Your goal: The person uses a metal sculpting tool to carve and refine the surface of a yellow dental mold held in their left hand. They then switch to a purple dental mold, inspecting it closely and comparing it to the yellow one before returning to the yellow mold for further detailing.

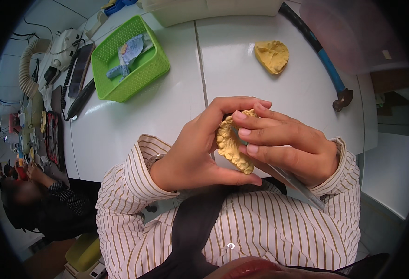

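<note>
Widely, left fingers [227, 102] span a cast [227, 145] right fingers [267, 135] seemingly touch.

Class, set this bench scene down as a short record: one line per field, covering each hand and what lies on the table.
Left hand: the left hand grips a yellow dental cast
Right hand: the right hand holds a slim metal tool, fingertips over the cast
Table, left: green basket with bluish pieces inside
Table, right: second yellow cast, with a blue-and-black-handled hammer to its right
Tool tip: hidden
</note>
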The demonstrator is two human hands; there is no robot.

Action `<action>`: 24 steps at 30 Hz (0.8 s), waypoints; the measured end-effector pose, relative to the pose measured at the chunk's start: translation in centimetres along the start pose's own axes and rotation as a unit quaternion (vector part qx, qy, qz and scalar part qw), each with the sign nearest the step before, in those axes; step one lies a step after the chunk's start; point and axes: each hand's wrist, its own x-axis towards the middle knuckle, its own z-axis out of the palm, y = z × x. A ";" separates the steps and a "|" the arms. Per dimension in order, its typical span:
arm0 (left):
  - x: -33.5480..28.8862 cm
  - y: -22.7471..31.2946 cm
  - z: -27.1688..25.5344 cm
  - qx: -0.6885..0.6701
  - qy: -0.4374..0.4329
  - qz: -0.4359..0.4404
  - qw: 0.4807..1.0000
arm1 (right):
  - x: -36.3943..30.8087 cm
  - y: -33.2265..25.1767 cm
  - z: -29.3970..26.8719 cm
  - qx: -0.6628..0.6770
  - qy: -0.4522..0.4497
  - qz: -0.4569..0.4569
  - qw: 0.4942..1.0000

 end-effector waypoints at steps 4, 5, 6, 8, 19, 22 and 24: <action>0.0 -0.2 0.1 0.009 0.010 0.000 1.000 | -0.1 -0.1 0.0 -0.011 -0.006 0.008 1.000; 0.0 -0.3 0.1 0.006 0.012 -0.001 1.000 | -0.1 0.0 0.1 -0.011 -0.005 0.009 1.000; 0.0 -0.3 0.1 0.016 0.011 0.001 1.000 | -0.1 0.0 0.1 -0.012 -0.005 0.009 1.000; 0.0 -0.1 -0.1 0.037 0.008 0.005 0.999 | -0.1 -0.1 0.1 -0.013 -0.006 0.014 1.000; -0.1 -0.1 0.0 0.032 0.012 -0.009 0.999 | 0.0 -0.1 0.2 0.010 0.001 0.028 1.000; -0.1 -0.1 0.0 0.033 0.012 -0.011 0.999 | 0.2 -0.2 0.3 0.012 0.007 0.032 0.999; -0.1 -0.1 0.0 0.036 0.012 -0.010 0.999 | 0.2 -0.3 0.4 0.015 0.021 0.037 0.999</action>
